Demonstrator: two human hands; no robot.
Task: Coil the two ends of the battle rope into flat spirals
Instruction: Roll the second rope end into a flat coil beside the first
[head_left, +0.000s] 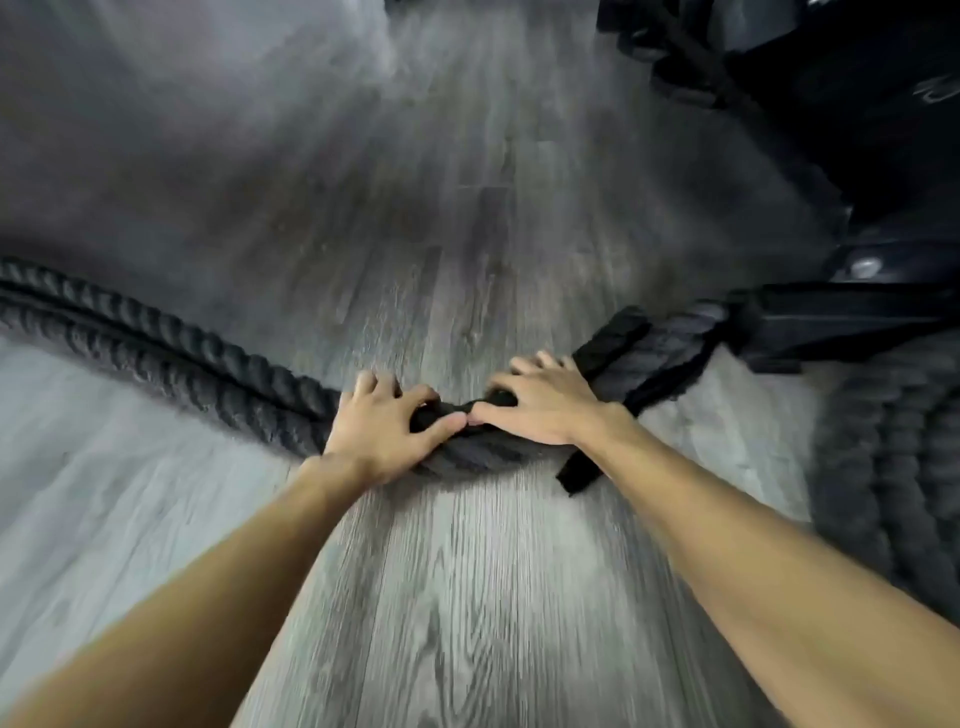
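Observation:
A thick black braided battle rope (156, 338) lies doubled on the grey wood floor, running from the left edge to the centre. My left hand (382, 431) presses down on the rope where it bends. Beside it, thumb tips touching, my right hand (545, 408) grips the rope near its smooth black end sleeve (605, 345). A flat black strap (576, 475) pokes out under my right wrist. More of the rope is wound in curved turns (893, 467) on the floor at the right edge, partly out of frame.
Dark gym equipment with a black metal base (841, 317) stands at the right and upper right. Grey wood-plank floor (467, 597) stretches ahead and below my arms. The picture is blurred by motion.

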